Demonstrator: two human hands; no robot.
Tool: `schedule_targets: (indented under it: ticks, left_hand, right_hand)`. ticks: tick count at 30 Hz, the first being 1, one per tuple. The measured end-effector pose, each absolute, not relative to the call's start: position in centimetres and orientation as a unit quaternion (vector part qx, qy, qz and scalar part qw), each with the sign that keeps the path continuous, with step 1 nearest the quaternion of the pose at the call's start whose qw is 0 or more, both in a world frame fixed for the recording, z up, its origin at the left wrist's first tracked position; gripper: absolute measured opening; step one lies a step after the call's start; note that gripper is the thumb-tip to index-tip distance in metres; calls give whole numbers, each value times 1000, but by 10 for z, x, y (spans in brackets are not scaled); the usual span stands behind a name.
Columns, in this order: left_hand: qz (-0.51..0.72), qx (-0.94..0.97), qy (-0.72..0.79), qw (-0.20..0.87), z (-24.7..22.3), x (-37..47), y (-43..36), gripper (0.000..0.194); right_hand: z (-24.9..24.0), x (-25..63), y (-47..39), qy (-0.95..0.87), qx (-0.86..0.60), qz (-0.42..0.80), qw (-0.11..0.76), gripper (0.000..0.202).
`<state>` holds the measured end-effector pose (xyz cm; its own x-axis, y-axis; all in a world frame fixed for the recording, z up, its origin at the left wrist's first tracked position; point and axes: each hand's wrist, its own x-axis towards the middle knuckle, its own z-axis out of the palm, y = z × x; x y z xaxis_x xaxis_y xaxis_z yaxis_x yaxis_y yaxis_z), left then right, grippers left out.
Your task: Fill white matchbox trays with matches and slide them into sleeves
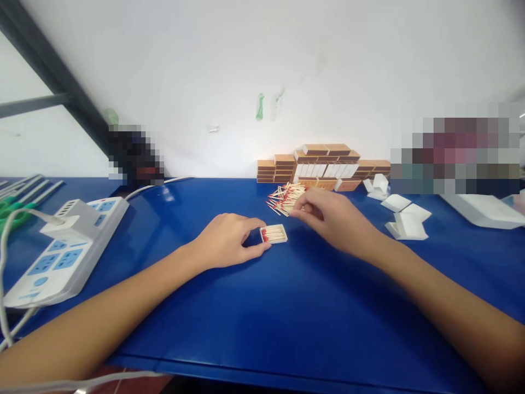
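My left hand (229, 239) rests on the table with thumb and forefinger closed on the left end of a small white matchbox tray (285, 236). Inside the tray lies a row of matches (274, 233), red heads toward my left hand. Beyond it, a loose pile of red-tipped matches (287, 196) is spread on the blue table. At the right edge of this pile my right hand (328, 216) is closed in a pinch, thumb against fingers. Its fingers and the pile overlap, so what they grip cannot be made out.
Stacked brown matchboxes (283, 160) stand against the wall, with white trays (324, 170) lined up among them. Folded white pieces (406, 224) lie at right. A power strip (88, 257) with cables and green-handled scissors (16, 216) occupy the left of the blue table (246, 323).
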<state>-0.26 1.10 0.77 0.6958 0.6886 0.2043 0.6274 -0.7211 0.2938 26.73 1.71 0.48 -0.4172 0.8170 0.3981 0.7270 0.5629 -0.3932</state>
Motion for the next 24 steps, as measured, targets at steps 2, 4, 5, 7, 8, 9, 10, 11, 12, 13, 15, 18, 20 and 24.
schedule_targets:
  ticks: [2, 4, 5, 7, 8, 9, 10, 11, 12, 13, 15, 18, 20, 24]
  left_hand:
    - [152, 916, 357, 102, 8, -3, 11, 35]
    - [154, 918, 351, 102, 7, -3, 11, 35]
    - [156, 919, 348, 102, 7, -3, 11, 35]
    - [160, 920, 344, 102, 6, -4, 11, 36]
    - [161, 920, 343, 104, 6, -4, 11, 36]
    - [164, 919, 343, 107, 6, -4, 11, 36]
    - [167, 918, 342, 111, 6, -4, 11, 35]
    - [172, 917, 342, 114, 6, -4, 11, 35]
    - [177, 916, 342, 115, 6, -4, 11, 34]
    - [182, 915, 342, 115, 6, -3, 11, 34]
    - [188, 913, 343, 116, 7, -3, 10, 34]
    - [173, 916, 343, 118, 9, -2, 10, 33]
    - [154, 919, 343, 118, 9, -2, 10, 33]
    - [165, 917, 343, 119, 8, -2, 9, 33]
  right_hand:
    - [5, 257, 8, -862, -421, 114, 259, 12]
    - [4, 248, 1, -873, -410, 124, 233, 10]
    - [3, 245, -2, -875, -414, 121, 222, 10]
    - [3, 242, -4, -875, -423, 112, 209, 9]
    - [3, 242, -5, -874, -424, 110, 209, 9]
    - [3, 243, -4, -874, -423, 108, 214, 9]
    - [3, 244, -3, -874, -419, 107, 221, 8]
    - [4, 246, -2, -874, -416, 105, 230, 8]
    - [4, 248, -1, -874, -412, 103, 238, 8]
    - [5, 250, 0, -873, -409, 102, 245, 8]
    - [5, 252, 1, -872, -407, 107, 251, 7]
    - [4, 251, 1, -870, -409, 122, 247, 7]
    - [3, 250, 1, -872, -408, 124, 240, 8]
    - [1, 255, 7, -874, -411, 94, 243, 7]
